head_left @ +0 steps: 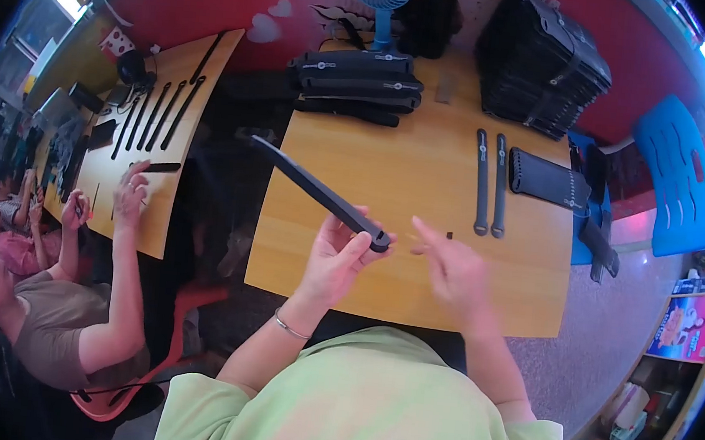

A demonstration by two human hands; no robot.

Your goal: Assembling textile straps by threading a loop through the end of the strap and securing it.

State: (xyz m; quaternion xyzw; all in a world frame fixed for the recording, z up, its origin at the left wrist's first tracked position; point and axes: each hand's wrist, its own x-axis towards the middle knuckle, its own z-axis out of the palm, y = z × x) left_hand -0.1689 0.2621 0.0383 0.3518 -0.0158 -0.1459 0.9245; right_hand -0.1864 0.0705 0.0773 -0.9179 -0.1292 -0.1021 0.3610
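My left hand (339, 257) is closed round the near end of a long black strap (313, 190). The strap slants up and to the left over the table, its narrow far end raised. Just right of it, my right hand (453, 271) is blurred by motion. Its index finger stretches toward the strap with the thumb apart, and nothing shows between them. A tiny dark piece (449, 235) lies on the table beside that hand. Farther right, two flat black straps (480, 181) lie side by side next to a black bundle of straps (550, 180).
Dark bundles (356, 82) and a blue fan (383, 5) stand at the back of the wooden table (358, 153). A tall black stack (546, 65) fills its back right corner. A blue chair (676, 177) stands right. At left, a co-worker (67, 321) sits by another table (152, 211) with straps.
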